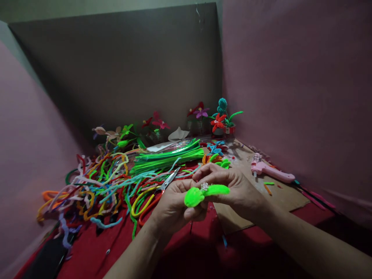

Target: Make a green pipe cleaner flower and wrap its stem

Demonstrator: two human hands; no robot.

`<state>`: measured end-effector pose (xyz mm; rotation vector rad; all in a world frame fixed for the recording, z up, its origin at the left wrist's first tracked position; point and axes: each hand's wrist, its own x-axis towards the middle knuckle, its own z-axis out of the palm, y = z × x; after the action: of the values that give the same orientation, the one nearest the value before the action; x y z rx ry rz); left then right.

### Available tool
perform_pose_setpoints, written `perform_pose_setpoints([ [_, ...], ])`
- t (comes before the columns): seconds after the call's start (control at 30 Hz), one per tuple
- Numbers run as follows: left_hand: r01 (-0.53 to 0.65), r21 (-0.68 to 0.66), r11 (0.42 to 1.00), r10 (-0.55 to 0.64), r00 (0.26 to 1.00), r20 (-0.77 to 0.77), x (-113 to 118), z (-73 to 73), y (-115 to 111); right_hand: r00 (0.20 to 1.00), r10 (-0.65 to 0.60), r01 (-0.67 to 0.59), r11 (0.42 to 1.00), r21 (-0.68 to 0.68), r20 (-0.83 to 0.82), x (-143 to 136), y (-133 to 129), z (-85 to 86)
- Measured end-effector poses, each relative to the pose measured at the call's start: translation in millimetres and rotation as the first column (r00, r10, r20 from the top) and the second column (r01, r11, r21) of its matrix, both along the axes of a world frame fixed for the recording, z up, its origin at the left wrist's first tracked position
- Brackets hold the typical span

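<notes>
Both my hands meet over the front of the table around a bright green pipe-cleaner flower (pixel 216 190) with a small pale beaded centre (pixel 204 186). Two fuzzy green petals show, one pointing left and one right. My left hand (pixel 178 201) is closed on the flower from below, its thumb and fingers around the base. My right hand (pixel 229 186) pinches it from behind, fingers bent near the beaded centre. Fingers hide the flower's underside. Just beyond my left hand lie scissors (pixel 167 182) with red and yellow handles, blades pointing away.
Loose coloured pipe cleaners (pixel 116 182) heap on the left, beside a green bundle (pixel 171 157). A pink glue gun (pixel 271 170) rests on cardboard (pixel 279 197) at right. Finished flowers in pots (pixel 229 130) stand at the back. A black object (pixel 46 257) lies front left.
</notes>
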<state>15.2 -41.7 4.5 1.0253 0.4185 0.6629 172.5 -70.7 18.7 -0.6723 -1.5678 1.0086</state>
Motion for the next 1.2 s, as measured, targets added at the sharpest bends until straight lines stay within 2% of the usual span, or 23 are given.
perform_pose_setpoints([
  [0.23,-0.018,-0.016,1.0,0.018,1.0,0.021,2,-3.8,-1,0.998,0.046,-0.049,0.997,0.057,0.044,4,0,0.7],
  [0.43,0.007,0.09,0.996,-0.014,0.997,0.07,6,-5.6,0,0.999,0.013,-0.009,0.997,0.073,-0.053,0,0,-4.7],
  [0.53,-0.128,0.147,0.981,0.122,0.991,0.051,7,-2.2,0,0.994,-0.03,0.036,0.998,0.055,-0.103,-3,0,-8.3],
  [0.63,-0.277,0.278,0.92,0.289,0.957,-0.003,6,1.9,-1,0.987,-0.071,0.074,0.997,0.013,-0.145,-4,2,-10.8],
  [0.73,-0.275,0.419,0.865,0.339,0.937,-0.085,3,4.7,-4,0.977,-0.091,0.092,0.996,-0.007,-0.192,-5,3,-13.1],
  [0.83,-0.287,0.482,0.828,0.386,0.914,-0.12,2,5.4,-7,0.972,-0.121,0.126,0.992,0.01,-0.201,-6,4,-16.3],
  [0.9,-0.301,0.486,0.82,0.402,0.908,-0.116,3,4.6,-8,0.968,-0.124,0.128,0.992,0.001,-0.22,-7,4,-18.2],
  [1.07,-0.3,0.426,0.854,0.375,0.921,-0.104,3,-0.7,-4,0.951,-0.119,0.114,0.993,-0.034,-0.285,-10,3,-19.1],
  [1.2,-0.296,0.273,0.915,0.321,0.946,-0.051,3,-4.3,1,0.946,-0.123,0.107,0.992,-0.066,-0.299,-11,3,-20.7],
])
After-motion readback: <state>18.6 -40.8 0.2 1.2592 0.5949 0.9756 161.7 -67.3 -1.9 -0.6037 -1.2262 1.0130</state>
